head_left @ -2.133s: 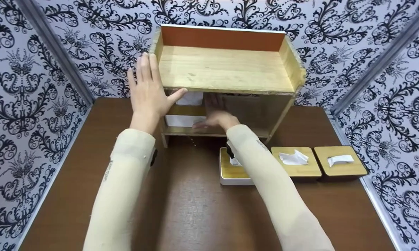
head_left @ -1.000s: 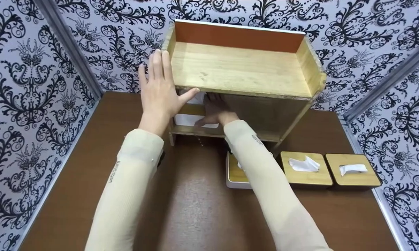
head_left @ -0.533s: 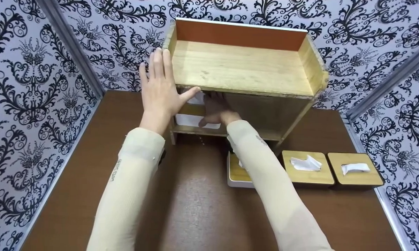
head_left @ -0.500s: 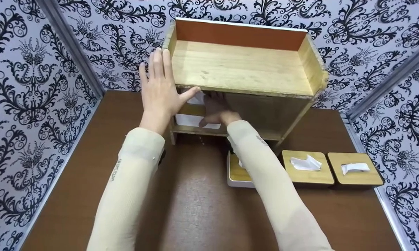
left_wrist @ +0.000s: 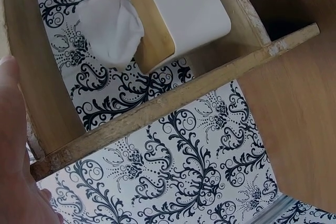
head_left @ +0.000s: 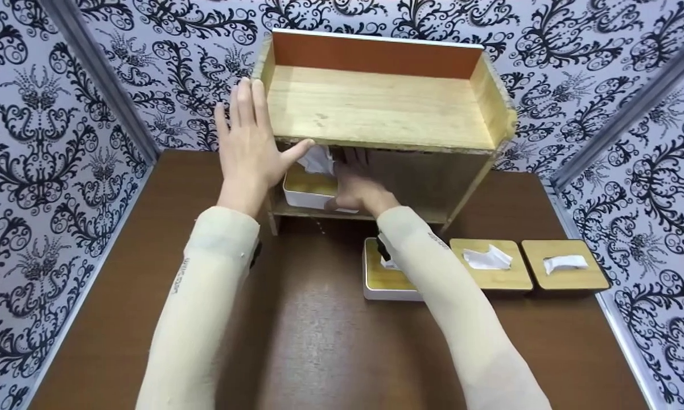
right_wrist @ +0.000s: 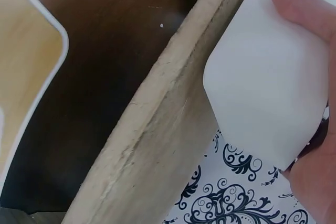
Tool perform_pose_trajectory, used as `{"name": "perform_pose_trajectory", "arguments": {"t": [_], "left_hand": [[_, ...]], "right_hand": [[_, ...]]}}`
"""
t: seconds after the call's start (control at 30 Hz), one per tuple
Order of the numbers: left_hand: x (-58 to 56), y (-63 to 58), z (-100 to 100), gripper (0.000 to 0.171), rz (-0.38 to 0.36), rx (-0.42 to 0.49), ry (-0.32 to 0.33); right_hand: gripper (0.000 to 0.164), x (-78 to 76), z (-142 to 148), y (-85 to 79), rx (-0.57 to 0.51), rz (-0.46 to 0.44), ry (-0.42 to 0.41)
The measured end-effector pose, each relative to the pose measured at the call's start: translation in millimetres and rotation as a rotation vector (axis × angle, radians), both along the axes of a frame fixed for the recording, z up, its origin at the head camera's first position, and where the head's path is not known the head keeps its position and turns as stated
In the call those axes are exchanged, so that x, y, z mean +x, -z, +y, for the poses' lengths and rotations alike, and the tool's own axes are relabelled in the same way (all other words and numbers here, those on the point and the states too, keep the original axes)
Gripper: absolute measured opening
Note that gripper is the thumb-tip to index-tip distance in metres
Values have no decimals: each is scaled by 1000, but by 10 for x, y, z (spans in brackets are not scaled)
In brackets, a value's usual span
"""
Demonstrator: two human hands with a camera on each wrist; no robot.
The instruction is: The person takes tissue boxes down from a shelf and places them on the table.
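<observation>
In the head view, a tissue box (head_left: 308,199) with white sides and a wood-look lid sits on the lower level of a wooden shelf unit (head_left: 370,108). White tissue (head_left: 318,160) sticks up from its lid. My right hand (head_left: 354,182) grips the box at its right end, partly shaded under the upper board. The right wrist view shows my thumb (right_wrist: 299,9) on the white front face (right_wrist: 262,72); the other fingers are mostly hidden. My left hand (head_left: 247,148) rests against the unit's left side, fingers straight and thumb along the upper board's front edge.
To the right on the brown table (head_left: 313,347) stand three more tissue boxes in a row: a white-sided one (head_left: 390,293) partly behind my right forearm, a middle one (head_left: 493,270) and an outer one (head_left: 567,273). Patterned walls (head_left: 575,91) enclose the table.
The tissue box on the lower level has come forward in my right hand, showing more of its lid and tissue. My left hand keeps its place on the unit; the head view has shifted slightly.
</observation>
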State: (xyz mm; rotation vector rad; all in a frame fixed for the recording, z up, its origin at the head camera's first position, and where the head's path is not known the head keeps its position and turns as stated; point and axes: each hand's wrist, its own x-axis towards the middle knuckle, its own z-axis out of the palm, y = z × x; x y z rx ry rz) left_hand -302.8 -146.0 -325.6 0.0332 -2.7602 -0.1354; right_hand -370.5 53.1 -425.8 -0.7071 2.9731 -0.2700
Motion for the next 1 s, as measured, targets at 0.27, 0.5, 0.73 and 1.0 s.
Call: {"name": "perform_pose_trajectory", "arguments": {"t": [0.27, 0.5, 0.73, 1.0], "left_hand": [[4, 12, -3, 126, 11, 7, 2], [16, 4, -5, 125, 14, 18, 9], [12, 3, -3, 125, 1, 14, 9], [16, 2, 0, 126, 8, 1, 4]], "right_hand": [[120, 179, 59, 13, 30, 123, -10], [126, 349, 67, 42, 51, 258, -35], [123, 511, 72, 63, 56, 242, -27], [119, 657, 95, 106, 3, 272, -52]]}}
